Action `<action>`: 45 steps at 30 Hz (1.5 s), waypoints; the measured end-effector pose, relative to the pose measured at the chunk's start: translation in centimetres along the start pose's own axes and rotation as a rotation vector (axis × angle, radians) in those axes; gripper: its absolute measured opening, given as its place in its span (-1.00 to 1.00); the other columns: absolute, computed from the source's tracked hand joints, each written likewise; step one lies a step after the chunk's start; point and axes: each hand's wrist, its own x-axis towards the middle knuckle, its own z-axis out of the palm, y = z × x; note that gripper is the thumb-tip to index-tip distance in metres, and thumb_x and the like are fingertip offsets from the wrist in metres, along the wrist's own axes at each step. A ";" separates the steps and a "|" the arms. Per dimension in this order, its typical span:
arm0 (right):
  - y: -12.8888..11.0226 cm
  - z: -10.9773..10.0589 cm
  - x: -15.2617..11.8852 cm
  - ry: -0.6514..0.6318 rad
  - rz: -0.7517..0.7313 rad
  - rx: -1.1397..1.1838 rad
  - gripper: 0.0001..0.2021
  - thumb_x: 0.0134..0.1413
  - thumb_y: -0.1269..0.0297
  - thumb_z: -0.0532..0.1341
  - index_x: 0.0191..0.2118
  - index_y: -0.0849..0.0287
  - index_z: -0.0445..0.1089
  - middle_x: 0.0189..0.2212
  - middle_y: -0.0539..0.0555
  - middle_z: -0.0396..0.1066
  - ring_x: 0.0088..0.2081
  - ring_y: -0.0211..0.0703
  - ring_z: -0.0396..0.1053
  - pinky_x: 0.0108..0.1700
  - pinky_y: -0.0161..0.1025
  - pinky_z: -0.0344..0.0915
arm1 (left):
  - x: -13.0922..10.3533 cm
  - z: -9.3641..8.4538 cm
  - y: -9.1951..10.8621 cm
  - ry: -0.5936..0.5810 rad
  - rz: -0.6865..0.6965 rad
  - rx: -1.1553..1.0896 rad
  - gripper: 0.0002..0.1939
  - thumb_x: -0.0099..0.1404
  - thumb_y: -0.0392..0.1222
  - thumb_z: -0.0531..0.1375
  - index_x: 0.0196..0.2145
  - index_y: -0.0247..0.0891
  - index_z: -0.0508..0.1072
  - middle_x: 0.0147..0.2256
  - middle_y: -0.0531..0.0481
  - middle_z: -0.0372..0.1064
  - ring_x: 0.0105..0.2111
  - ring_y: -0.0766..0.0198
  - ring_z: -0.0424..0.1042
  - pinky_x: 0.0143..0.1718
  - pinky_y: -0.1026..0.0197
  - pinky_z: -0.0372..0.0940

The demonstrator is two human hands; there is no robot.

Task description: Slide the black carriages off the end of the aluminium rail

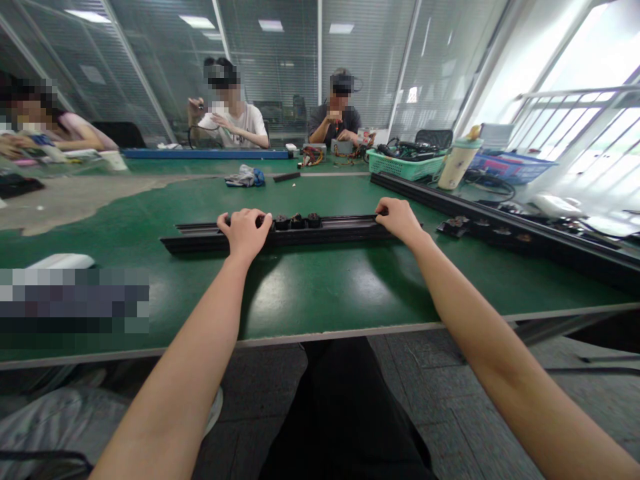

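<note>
A long black bar-shaped housing (345,230) lies across the green table in front of me, with an open channel along its top. Several small dark round parts (313,219) sit in the channel near its middle. My left hand (246,233) is closed over the left half of the housing, its fingers curled down onto it. Something dark shows between thumb and fingers, partly hidden. At the right end, my right hand (401,220) grips the housing with fingers bent and pressed together; the fingertips are partly hidden.
Another long black bar (540,237) lies slantwise at the right, with small dark parts (454,227) beside it. Behind stand a green basket (407,168) of cables and a tumbler (457,163). A crumpled cloth (245,176) lies farther back. Co-workers sit across the table.
</note>
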 end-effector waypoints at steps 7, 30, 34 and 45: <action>0.2 0.0 0.1 -0.007 0.010 -0.022 -0.84 0.01 0.49 0.25 -0.33 0.11 0.53 -0.27 0.10 0.57 -0.16 0.01 0.46 0.01 -0.08 0.37 | 0.0 0.0 0.0 -0.011 -0.007 -0.005 -0.67 0.50 0.04 0.07 -0.20 -0.10 0.59 0.00 -0.18 0.57 0.14 -0.15 0.39 0.38 -0.30 -0.11; 0.1 -0.3 -0.1 -0.026 0.075 -0.079 -0.84 0.07 0.51 0.27 -0.27 0.12 0.54 -0.21 0.13 0.57 -0.12 0.01 0.46 0.01 -0.12 0.35 | 0.1 0.2 -0.2 0.007 0.002 0.006 -0.69 0.50 0.03 0.09 -0.22 -0.11 0.59 0.00 -0.16 0.58 0.12 -0.12 0.40 0.38 -0.30 -0.08; 0.3 -0.3 0.1 -0.026 0.066 -0.083 -0.83 0.08 0.50 0.26 -0.26 0.13 0.55 -0.20 0.13 0.58 -0.12 0.02 0.46 0.02 -0.10 0.36 | 0.1 0.2 -0.2 0.006 0.001 0.010 -0.70 0.51 0.02 0.09 -0.23 -0.11 0.57 0.00 -0.16 0.59 0.12 -0.12 0.40 0.38 -0.30 -0.08; 0.2 -0.4 0.0 -0.033 0.080 -0.078 -0.84 0.08 0.50 0.27 -0.26 0.13 0.54 -0.20 0.13 0.57 -0.11 0.01 0.46 0.02 -0.12 0.35 | 0.2 0.2 -0.2 -0.001 -0.004 0.008 -0.69 0.51 0.02 0.09 -0.20 -0.11 0.60 0.00 -0.17 0.58 0.13 -0.14 0.40 0.38 -0.31 -0.09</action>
